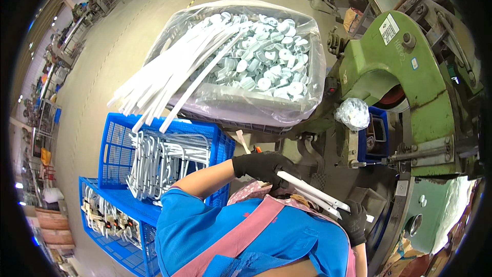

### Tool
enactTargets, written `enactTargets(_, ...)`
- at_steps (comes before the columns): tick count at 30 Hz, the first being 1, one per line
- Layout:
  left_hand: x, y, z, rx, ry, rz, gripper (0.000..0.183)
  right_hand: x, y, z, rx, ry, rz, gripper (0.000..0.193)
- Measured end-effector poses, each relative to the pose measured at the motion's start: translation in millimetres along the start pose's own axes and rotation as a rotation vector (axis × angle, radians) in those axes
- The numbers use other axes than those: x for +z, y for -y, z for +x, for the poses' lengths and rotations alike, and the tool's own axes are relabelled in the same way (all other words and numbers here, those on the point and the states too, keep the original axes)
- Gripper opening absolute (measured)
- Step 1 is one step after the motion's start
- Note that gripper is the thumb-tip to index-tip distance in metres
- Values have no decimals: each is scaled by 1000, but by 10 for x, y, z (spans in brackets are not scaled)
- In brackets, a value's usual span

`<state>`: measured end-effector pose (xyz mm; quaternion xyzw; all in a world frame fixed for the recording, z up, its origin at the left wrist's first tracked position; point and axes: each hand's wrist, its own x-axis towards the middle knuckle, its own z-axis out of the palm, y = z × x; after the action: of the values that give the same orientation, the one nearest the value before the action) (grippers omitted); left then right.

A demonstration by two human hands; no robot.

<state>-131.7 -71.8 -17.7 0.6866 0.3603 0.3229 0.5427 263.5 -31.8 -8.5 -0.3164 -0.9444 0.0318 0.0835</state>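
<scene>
Two or so slim white metal tubes point(313, 195) lie slantwise in front of my body, held between my hands. My left hand point(264, 167), in a black glove, is closed at their upper left end; its fingers are partly hidden. My right hand point(353, 224), also in a black glove, grips the lower right end, where the tube tips stick out past the fingers. Beyond my left hand, a bundle of long white strips point(169, 72) lies across a large plastic-lined crate point(246, 110). Many small pale round-headed pieces point(266, 59) fill that crate.
Blue plastic crates point(110, 154) at the left hold bent white tube frames point(159, 164) and other parts. A green press point(430, 87) stands at the right, with a clear plastic bag point(352, 114) and a small blue bin point(378, 133) beside it. A green cabinet point(429, 220) is at the lower right.
</scene>
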Motion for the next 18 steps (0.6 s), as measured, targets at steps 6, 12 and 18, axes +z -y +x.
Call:
enactTargets(6, -1486, -286, 414, -175, -711, 561, 24, -255, 174, 539, -31, 75, 2, 13)
enactTargets(12, -2450, 484, 462, -736, -572, 1294, 37, -278, 71, 780, -40, 69, -58, 9)
enactTargets(18, -2378, 586, 474, -514, -487, 976, 41, -228, 17, 843, -24, 23, 43, 12)
